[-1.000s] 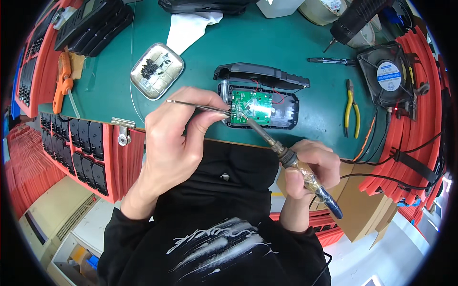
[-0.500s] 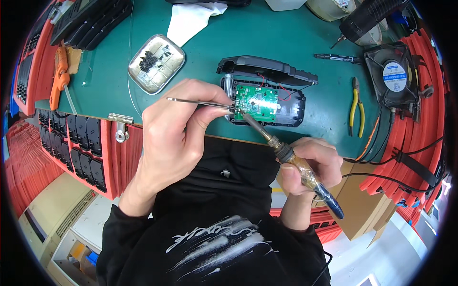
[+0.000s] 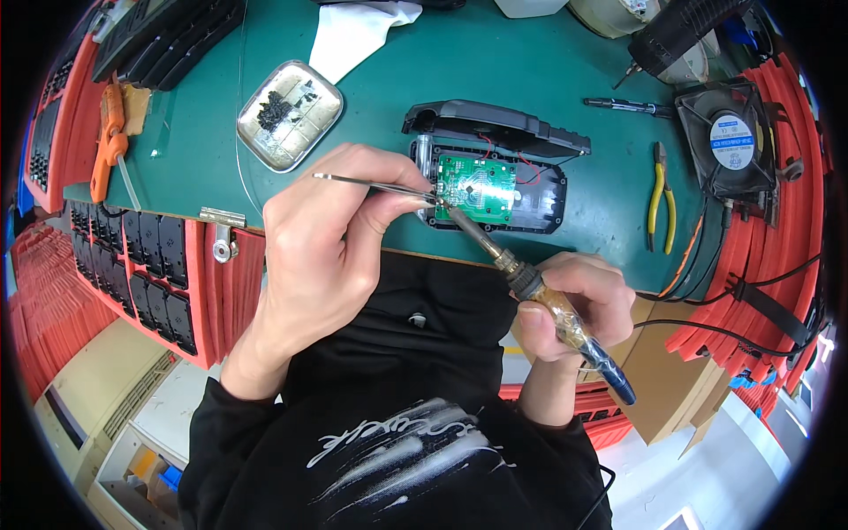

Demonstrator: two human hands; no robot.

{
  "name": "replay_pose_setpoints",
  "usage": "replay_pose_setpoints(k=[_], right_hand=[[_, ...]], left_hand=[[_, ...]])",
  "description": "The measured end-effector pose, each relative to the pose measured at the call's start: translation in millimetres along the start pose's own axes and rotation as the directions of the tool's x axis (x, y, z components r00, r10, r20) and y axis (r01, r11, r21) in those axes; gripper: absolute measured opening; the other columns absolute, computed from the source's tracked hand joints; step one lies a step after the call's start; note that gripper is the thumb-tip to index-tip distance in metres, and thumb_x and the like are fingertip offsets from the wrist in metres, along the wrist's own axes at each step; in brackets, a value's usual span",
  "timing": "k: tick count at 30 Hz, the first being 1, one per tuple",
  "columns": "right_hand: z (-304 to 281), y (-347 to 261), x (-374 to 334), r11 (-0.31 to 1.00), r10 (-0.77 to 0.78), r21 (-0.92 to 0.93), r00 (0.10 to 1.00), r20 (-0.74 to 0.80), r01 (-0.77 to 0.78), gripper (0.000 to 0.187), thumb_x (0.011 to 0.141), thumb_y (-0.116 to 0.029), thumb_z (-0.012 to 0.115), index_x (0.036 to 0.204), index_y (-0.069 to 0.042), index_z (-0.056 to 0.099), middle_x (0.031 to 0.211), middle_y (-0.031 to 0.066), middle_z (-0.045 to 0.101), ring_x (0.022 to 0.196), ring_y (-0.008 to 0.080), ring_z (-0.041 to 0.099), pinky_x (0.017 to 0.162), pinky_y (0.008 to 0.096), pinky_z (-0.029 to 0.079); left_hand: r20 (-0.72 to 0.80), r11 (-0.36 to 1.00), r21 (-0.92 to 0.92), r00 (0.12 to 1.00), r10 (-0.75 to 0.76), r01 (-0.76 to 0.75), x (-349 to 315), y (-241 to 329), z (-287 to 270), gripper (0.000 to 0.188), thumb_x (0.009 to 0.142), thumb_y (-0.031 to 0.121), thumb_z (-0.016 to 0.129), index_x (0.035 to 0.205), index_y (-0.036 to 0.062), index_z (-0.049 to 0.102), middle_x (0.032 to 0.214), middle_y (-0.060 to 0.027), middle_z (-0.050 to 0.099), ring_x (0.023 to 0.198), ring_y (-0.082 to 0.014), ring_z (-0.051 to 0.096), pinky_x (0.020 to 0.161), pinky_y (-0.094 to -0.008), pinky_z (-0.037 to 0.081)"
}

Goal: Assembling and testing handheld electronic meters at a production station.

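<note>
Pinched in my left hand (image 3: 331, 234) is a pair of metal tweezers (image 3: 371, 185), its tips at the left edge of a green circuit board (image 3: 481, 190). My right hand (image 3: 583, 305) grips a soldering iron (image 3: 552, 305) with a tape-wrapped handle. The iron's tip meets the board's lower left corner, close to the tweezer tips; whether they touch the same part is too small to tell. The board lies inside an open black plastic housing (image 3: 549, 199). Behind it leans the other housing half (image 3: 495, 128), joined by thin red wires.
A metal tin (image 3: 309, 132) with small black parts stands left on the green table (image 3: 521, 71). At the right are yellow-handled pliers (image 3: 661, 199), a pen (image 3: 627, 107), a fan (image 3: 729, 132) and a black electric screwdriver (image 3: 680, 40). A hot glue gun (image 3: 112, 141) lies far left.
Hardly anything differs. The tweezers and the iron have shifted very slightly, and both stay at the same corner of the board.
</note>
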State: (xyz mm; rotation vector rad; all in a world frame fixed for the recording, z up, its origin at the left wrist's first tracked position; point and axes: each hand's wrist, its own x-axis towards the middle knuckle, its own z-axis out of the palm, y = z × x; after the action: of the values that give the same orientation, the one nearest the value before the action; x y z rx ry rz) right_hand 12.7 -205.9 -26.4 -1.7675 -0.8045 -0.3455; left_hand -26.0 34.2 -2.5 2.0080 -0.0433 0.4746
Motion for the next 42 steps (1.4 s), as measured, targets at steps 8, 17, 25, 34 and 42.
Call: replay_pose_setpoints(k=[8,17,25,34,42], right_hand=[[-2.2,-2.0,-0.1,1.0,0.01,-0.022,1.0,0.026,-0.009,0.046,0.089,-0.038,0.08,0.096,0.002,0.057,0.066,0.0081,0.065,0.053,0.0181,0.067,0.053,0.0263,0.052],[-9.5,-2.8,-8.4,0.997,0.071,0.033,0.997,0.001,-0.071,0.04,0.091,-0.03,0.076,0.101,0.001,0.052,0.069,0.0112,0.065,0.056,0.0192,0.068,0.054,0.0269,0.054],[-9.0,-2.6,-7.1,0.997,0.068,0.045,0.998,0.014,-0.069,0.041,0.089,-0.029,0.078,0.101,0.001,0.053,0.068,0.0119,0.064,0.056,0.0196,0.068,0.053,0.0267,0.054],[-7.3,-3.3,-3.5,0.996,0.067,0.053,0.997,0.024,-0.069,0.042,0.087,-0.031,0.081,0.097,0.002,0.057,0.068,0.0126,0.066,0.057,0.0192,0.068,0.054,0.0263,0.053],[-5.7,-3.2,-1.7,0.997,0.062,0.037,0.997,0.037,-0.063,0.044,0.086,-0.032,0.082,0.096,0.003,0.058,0.069,0.0123,0.066,0.056,0.0189,0.067,0.055,0.0263,0.053]], left_hand=[[-0.017,1.0,-0.009,1.0,-0.017,0.016,-0.9,-0.3,1.8,0.012,0.087,-0.009,0.071,0.096,-0.0025,0.069,0.089,-0.0116,0.072,0.073,-0.025,0.069,0.065,-0.0315,0.052],[-0.039,0.997,-0.01,0.996,-0.074,0.074,-1.5,4.5,2.2,0.01,0.086,-0.01,0.072,0.094,-0.0036,0.07,0.09,-0.0119,0.073,0.073,-0.0245,0.071,0.065,-0.031,0.053],[-0.056,0.995,-0.091,0.997,-0.045,0.04,-3.8,-0.7,2.0,0.011,0.086,-0.01,0.072,0.094,-0.0035,0.071,0.09,-0.0116,0.074,0.075,-0.0244,0.071,0.067,-0.0307,0.054],[0.005,0.999,-0.049,1.0,-0.002,0.002,-1.0,0.0,-1.6,0.012,0.086,-0.008,0.073,0.096,-0.0033,0.071,0.089,-0.0115,0.073,0.078,-0.0247,0.071,0.069,-0.0315,0.054],[0.024,0.998,-0.049,0.999,0.035,-0.033,0.5,-2.2,-2.2,0.011,0.086,-0.007,0.073,0.096,-0.0027,0.071,0.088,-0.0119,0.072,0.077,-0.0257,0.07,0.068,-0.0321,0.053]])
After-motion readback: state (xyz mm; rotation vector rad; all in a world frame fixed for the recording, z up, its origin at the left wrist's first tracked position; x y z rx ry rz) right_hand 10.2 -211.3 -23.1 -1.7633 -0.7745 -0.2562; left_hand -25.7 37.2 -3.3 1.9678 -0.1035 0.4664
